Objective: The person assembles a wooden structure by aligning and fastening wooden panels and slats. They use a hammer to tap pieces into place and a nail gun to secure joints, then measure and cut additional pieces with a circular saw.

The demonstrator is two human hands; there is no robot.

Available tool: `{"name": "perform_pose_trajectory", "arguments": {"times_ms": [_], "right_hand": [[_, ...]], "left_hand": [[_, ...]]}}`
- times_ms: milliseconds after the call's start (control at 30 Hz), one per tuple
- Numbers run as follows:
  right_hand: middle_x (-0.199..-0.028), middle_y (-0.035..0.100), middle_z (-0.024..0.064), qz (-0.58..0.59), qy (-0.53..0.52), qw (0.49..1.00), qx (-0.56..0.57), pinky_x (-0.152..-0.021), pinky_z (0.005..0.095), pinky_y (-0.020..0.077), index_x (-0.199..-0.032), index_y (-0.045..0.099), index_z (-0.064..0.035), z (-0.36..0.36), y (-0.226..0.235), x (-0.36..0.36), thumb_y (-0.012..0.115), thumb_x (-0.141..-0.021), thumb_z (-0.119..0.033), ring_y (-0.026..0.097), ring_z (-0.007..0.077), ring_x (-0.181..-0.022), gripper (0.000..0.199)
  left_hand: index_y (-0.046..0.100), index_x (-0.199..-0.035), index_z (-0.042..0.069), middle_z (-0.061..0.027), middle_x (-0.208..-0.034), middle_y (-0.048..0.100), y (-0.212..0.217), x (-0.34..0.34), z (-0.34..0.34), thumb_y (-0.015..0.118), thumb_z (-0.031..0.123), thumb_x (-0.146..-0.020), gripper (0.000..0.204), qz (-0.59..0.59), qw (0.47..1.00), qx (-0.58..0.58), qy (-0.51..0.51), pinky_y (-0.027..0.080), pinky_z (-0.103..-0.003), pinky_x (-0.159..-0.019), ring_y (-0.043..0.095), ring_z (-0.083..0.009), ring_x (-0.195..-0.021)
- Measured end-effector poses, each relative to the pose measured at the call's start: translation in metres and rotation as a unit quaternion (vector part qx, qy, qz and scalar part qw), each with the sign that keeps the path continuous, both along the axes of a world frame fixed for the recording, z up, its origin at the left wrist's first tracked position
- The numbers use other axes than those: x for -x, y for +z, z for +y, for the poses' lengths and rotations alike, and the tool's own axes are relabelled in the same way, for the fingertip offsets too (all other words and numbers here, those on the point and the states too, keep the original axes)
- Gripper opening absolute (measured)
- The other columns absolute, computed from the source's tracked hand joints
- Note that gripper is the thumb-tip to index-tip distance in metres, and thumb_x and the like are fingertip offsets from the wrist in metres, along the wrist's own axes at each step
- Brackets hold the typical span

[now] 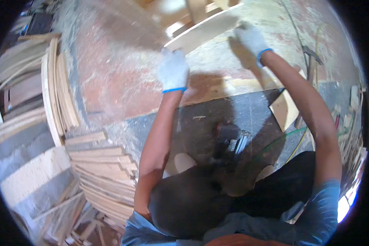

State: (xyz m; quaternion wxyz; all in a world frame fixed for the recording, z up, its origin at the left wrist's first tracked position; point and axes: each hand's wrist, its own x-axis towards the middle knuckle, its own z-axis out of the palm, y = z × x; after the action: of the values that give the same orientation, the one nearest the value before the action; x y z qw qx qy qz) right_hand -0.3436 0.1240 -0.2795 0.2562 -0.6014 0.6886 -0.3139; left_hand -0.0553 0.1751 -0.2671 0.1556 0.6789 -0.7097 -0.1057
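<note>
Both my hands wear pale work gloves with blue cuffs. A flat, light wooden board point(207, 32) stretches between them, tilted up toward the right. My left hand point(174, 70) is closed on the board's near left end, its fingertips partly hidden at the edge. At the opposite end my right hand point(251, 37) grips the board's right corner. Just beyond the board stands a wooden frame point(197, 10), partly cut off by the top of the picture. On the dark floor between my feet lies a nail gun point(233, 138) with a silver magazine.
Stacked wood strips point(102, 164) lie at my left, with long curved slats point(57, 90) farther up. A hammer point(312, 55) rests at the right near a cable. Under my right forearm lies a board offcut point(284, 110). A green hose point(293, 133) runs across the floor.
</note>
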Motion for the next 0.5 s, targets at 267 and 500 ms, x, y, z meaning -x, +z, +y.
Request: {"name": "perform_pose_trajectory", "arguments": {"times_ms": [267,500], "right_hand": [[-0.093,0.068,0.0317,-0.021,-0.043,0.991,-0.121,-0.081,0.0454,0.0545,-0.092,0.072,0.0073,-0.017,0.03,-0.047,0.06,-0.076,-0.024,0.069,0.042,-0.092,0.037],[-0.102,0.069,0.0283,0.017,-0.012,0.993,-0.113,-0.087,0.045,0.0539,-0.095,0.074,0.0041,-0.021,0.035,-0.053,0.056,-0.08,-0.024,0.069,0.0396,-0.1,0.037]], "left_hand": [[0.061,-0.103,-0.005,-0.0331,-0.097,0.065,0.003,0.003,-0.003,0.048,0.03,-0.097,0.037,0.055,0.997,0.028,0.039,0.048,-0.055,-0.079,0.063,-0.0497,-0.09],[0.067,-0.091,-0.011,-0.0372,-0.091,0.062,0.007,0.006,-0.008,0.047,0.029,-0.099,0.045,0.054,0.998,0.014,-0.036,0.045,-0.055,-0.074,0.061,-0.052,-0.087]]}}
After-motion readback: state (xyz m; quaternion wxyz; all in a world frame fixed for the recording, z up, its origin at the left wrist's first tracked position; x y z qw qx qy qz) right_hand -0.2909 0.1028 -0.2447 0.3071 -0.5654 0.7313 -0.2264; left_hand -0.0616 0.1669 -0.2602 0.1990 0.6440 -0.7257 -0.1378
